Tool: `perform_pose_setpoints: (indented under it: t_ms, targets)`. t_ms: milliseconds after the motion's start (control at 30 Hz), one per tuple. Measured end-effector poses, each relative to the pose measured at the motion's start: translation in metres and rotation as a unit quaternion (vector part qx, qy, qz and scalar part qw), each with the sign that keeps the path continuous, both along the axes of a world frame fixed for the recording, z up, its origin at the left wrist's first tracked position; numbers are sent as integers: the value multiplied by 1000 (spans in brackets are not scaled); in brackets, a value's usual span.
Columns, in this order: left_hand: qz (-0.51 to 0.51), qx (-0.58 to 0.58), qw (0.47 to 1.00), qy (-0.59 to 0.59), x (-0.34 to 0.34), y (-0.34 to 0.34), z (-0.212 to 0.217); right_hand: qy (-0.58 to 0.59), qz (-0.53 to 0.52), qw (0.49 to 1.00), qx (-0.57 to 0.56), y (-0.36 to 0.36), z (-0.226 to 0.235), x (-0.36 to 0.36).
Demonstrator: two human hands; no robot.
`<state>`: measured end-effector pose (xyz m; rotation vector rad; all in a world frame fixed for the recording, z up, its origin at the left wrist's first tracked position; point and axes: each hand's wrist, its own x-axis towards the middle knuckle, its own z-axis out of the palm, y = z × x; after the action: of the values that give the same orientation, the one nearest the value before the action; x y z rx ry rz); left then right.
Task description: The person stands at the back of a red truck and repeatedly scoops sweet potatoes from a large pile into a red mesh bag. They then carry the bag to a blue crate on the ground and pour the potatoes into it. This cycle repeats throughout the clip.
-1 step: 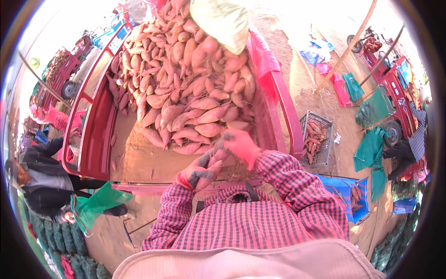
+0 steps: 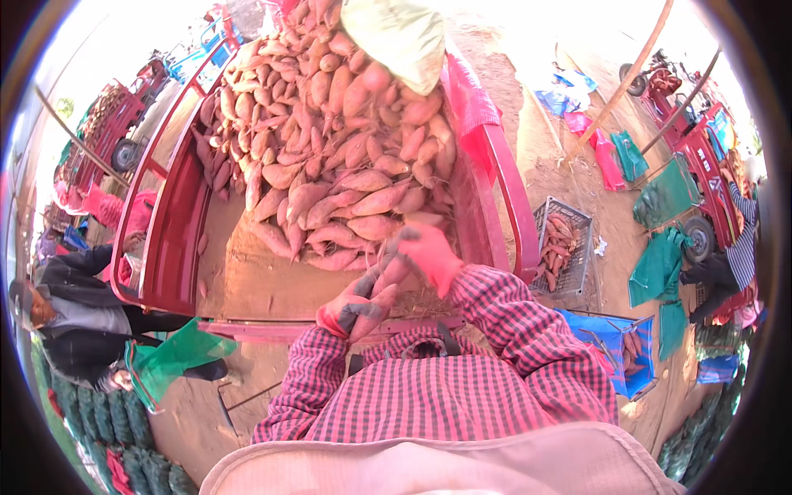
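Both my hands wear red gloves with grey palms and fingers. My left hand (image 2: 345, 312) is wrapped round a sweet potato (image 2: 390, 275), whose lower end pokes out below the fingers. On its upper end, the fingers of my right hand (image 2: 431, 257) are bent and pressed close. Just beyond my hands, a large heap of sweet potatoes (image 2: 330, 165) fills much of a red cart bed (image 2: 247, 293). A pale yellow-green sack (image 2: 396, 41) lies on the heap's far side.
Red side rails (image 2: 513, 194) flank the cart bed. On the right stand a plastic crate (image 2: 587, 260) and a blue container (image 2: 601, 326), both holding sweet potatoes. At left, a person (image 2: 82, 318) holds a green mesh bag (image 2: 177, 359). Another person (image 2: 738, 235) bends near a cart at far right.
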<state>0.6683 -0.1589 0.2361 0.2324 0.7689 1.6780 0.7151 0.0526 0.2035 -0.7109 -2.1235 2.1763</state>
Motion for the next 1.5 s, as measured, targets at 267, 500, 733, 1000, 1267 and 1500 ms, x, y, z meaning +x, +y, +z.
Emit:
perform_pose_setpoints:
  t_ms: [267,500,733,1000,1267,1500]
  targets:
    - [56,-50,988,133,57,-11,0,131,-225,769,-584,-16,-3,-4]
    - [-60,-332,869,363,88,-40,3,39,23,912,-407,-35,37,50]
    - [-124,-255,929,239,152,-75,-26,-40,158,723,-671,-58,-12,110]
    - [146,-342,896,243,132,-70,-52,-79,47,996,-14,-24,-49,136]
    - [223,-249,936,112,153,31,-72,20,-24,960,-278,-68,-59,208]
    - [-19,-192,675,712,248,73,-16,217,-299,837,-404,-34,-47,317]
